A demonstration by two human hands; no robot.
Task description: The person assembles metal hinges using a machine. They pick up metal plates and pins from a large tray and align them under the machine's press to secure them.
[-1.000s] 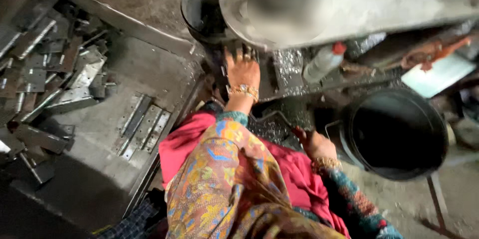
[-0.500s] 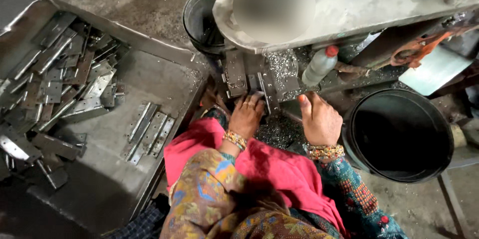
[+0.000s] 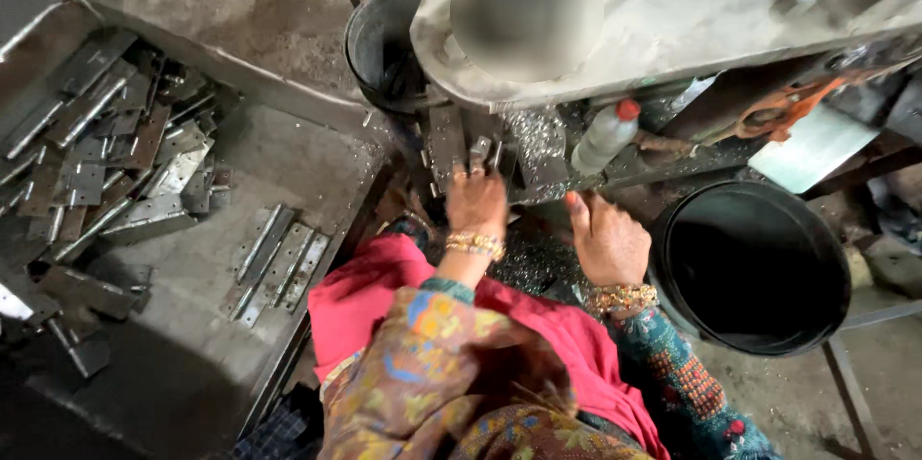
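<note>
Head view, two hands [image 3: 538, 220] (bangled), two black buckets [image 3: 759, 268]

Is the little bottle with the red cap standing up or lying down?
Leaning, not lying flat. The plastic bottle tilts with its red cap uppermost, on the machine's ledge among metal shavings.

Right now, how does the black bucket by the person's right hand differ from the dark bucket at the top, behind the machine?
The black bucket shows its whole round rim and a dark inside; the dark bucket is partly hidden by the grey machine. The black bucket looks larger in the frame. It stands beside the right hand; the dark bucket lies beyond the left hand, next to the metal tray. Both are round and open-topped.
</note>
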